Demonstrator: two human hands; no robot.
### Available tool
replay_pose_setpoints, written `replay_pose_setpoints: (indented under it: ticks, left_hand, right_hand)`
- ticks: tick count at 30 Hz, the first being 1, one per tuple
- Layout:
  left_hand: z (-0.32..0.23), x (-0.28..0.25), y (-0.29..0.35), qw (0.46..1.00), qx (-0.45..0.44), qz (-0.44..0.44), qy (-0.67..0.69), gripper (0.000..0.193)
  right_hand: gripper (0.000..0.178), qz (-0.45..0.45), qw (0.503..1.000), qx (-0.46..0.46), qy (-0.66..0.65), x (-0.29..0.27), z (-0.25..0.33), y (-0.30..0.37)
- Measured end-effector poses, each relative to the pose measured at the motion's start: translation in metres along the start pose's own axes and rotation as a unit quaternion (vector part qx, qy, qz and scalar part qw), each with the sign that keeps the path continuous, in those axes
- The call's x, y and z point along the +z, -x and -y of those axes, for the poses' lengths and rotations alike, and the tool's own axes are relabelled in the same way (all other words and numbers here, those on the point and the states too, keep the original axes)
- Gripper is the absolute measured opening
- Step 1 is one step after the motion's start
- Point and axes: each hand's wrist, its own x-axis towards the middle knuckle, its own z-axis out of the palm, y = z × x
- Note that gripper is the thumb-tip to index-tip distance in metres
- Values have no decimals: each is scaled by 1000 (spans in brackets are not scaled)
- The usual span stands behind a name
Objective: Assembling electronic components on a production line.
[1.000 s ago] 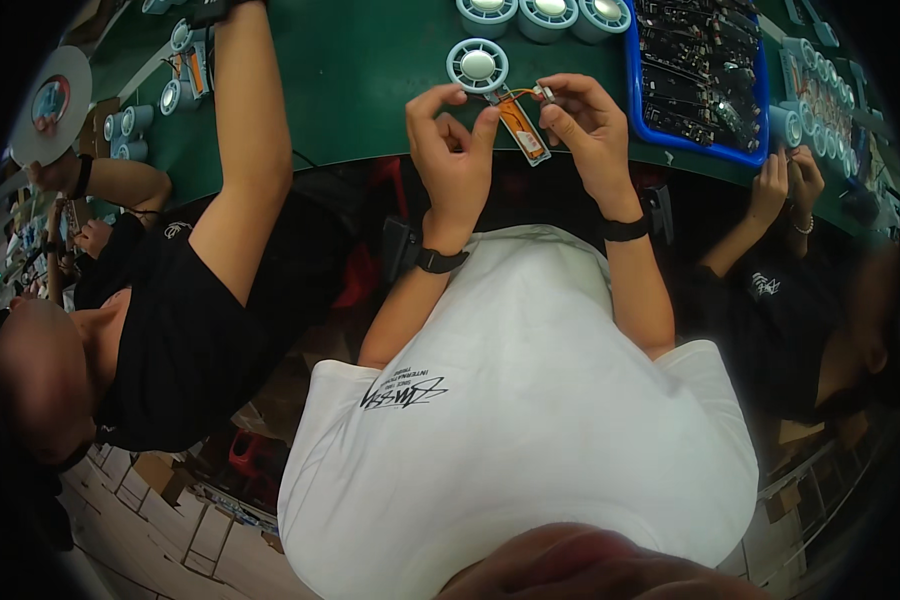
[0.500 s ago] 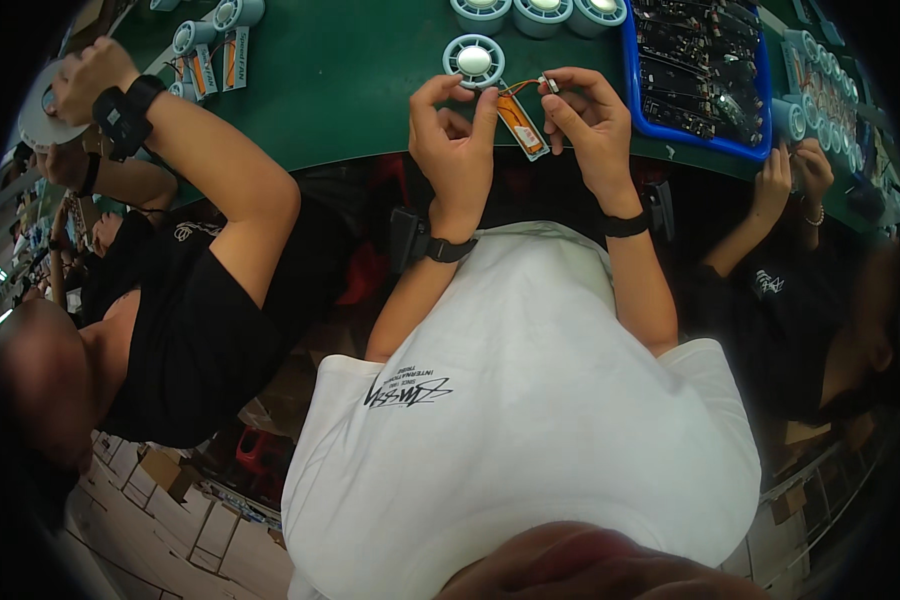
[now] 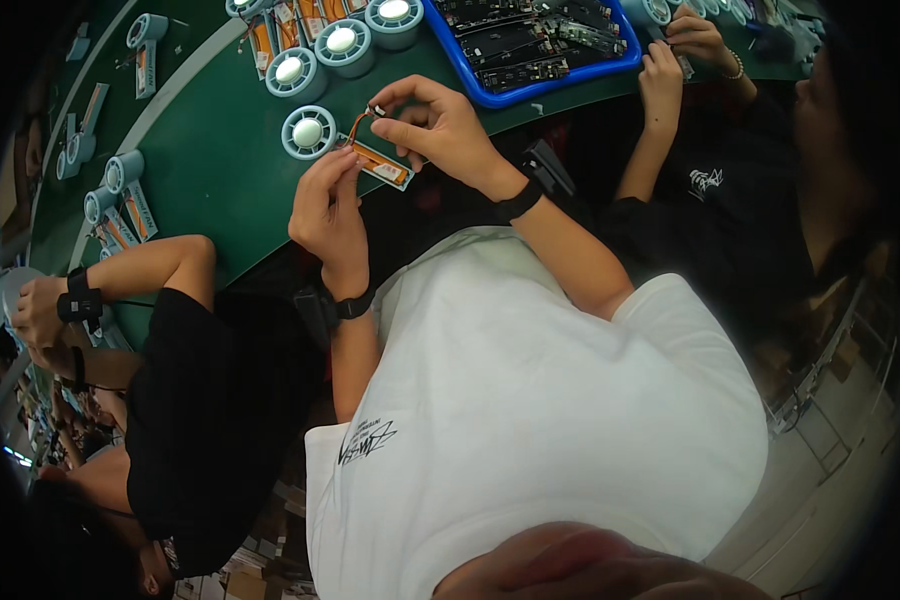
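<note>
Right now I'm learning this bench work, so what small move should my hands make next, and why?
Perhaps turn the wire end slightly into clearer view: the right hand pinches it and partly covers it, while the left hand holds the open handle near its round fan head.

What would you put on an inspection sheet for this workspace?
Surface: smooth green tabletop.
Things in hand: pale-blue, round-headed plastic fan; its long open handle shows orange inside.
Clutter: blue rectangular plastic tray of black circuit boards; more pale-blue fans.
Hands: left hand pinches the handle; right hand holds a small white connector.
Cables: thin orange-red wires, handle to connector.
Surroundings: black-shirted co-worker left, another right.
</note>
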Motion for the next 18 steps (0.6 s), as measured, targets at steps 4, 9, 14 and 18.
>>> replay_pose_setpoints:
  ticks: [4,9,14,18]
  left_hand:
    - [1,1,-12,999,46,18,6,15]
    - [9,-1,-14,995,90,14,-36,16]
    - [10,-2,-8,998,58,6,8,16]
    - [5,-2,-9,999,35,2,27,17]
  right_hand:
    - [30,18,1000,19,2,0,4,1]
    - [30,40,999,26,-23,-5,8,3]
    - [30,50,998,24,-9,-2,9,3]
    - [29,75,997,24,18,-6,9,4]
